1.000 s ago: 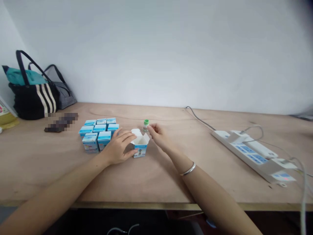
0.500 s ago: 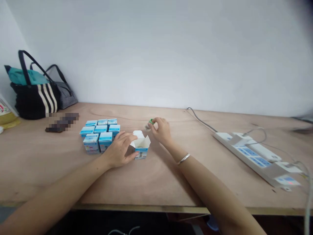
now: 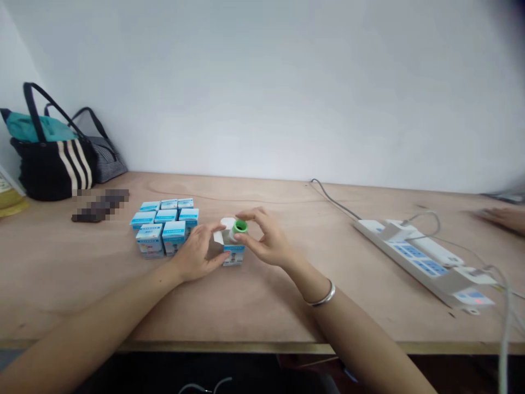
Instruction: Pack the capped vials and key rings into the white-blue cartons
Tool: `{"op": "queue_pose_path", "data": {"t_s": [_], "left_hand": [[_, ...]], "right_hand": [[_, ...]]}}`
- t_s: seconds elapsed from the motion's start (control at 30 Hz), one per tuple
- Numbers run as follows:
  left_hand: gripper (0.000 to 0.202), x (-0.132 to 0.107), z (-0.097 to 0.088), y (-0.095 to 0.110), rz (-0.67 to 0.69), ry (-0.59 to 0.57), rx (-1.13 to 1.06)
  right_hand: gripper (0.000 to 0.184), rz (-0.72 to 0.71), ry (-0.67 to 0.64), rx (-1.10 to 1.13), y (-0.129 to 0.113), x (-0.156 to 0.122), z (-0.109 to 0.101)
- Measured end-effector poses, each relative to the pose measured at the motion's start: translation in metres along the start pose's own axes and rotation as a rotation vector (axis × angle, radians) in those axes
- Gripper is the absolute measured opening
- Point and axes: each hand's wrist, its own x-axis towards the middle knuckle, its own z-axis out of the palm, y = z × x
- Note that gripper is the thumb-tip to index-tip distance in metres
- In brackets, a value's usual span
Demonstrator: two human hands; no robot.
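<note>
A small blue-and-white carton [image 3: 233,257] stands upright on the table with its top flaps raised. My left hand [image 3: 196,254] is curved around its left side, with the thumb at the front and the fingers at the back. Over the carton's opening, my right hand [image 3: 268,239] grips a small whitish object with a green ring-shaped top [image 3: 240,231] between thumb and fingers. The lower part of that object is hidden by the carton and the flaps. Several closed cartons of the same kind [image 3: 166,216] stand grouped just left of my left hand.
A long white power strip [image 3: 410,262] with plugs and cables lies on the right. Another person's hand [image 3: 506,218] rests at the right edge. Far left are a black bag with white stripes [image 3: 53,169], a grey striped bag [image 3: 107,158] and a blurred dark flat object [image 3: 100,206].
My right hand has brought the green-topped object left and toward me, from behind the carton to over its opening. My left hand stays at the carton. Another person's hand has appeared at right.
</note>
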Motion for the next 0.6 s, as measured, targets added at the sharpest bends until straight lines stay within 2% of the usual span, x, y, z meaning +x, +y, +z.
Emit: {"op": "queue_pose_path", "data": {"t_s": [0.2,0.3,0.33,0.4,0.47,0.6], "left_hand": [[0.055,0.002,-0.002,0.000,0.039,0.013,0.008],[0.051,0.003,-0.003,0.000,0.053,-0.016,0.021],[0.049,0.003,-0.004,0.000,0.064,-0.027,0.024],[0.044,0.004,-0.004,-0.001,0.089,-0.046,0.032],[0.040,0.004,-0.004,-0.002,0.105,-0.054,0.042],[0.039,0.004,-0.004,-0.004,0.113,-0.048,0.063]], "right_hand": [[0.025,-0.037,-0.150,-0.074,0.002,-0.003,0.012],[0.029,-0.014,-0.146,-0.070,0.019,-0.002,0.008],[0.030,0.044,-0.122,-0.091,0.028,-0.002,0.006],[0.029,0.252,-0.092,-0.244,0.052,-0.003,-0.001],[0.025,0.503,-0.182,-0.501,0.075,-0.006,-0.006],[0.019,0.575,-0.274,-0.563,0.104,-0.015,-0.009]]}}
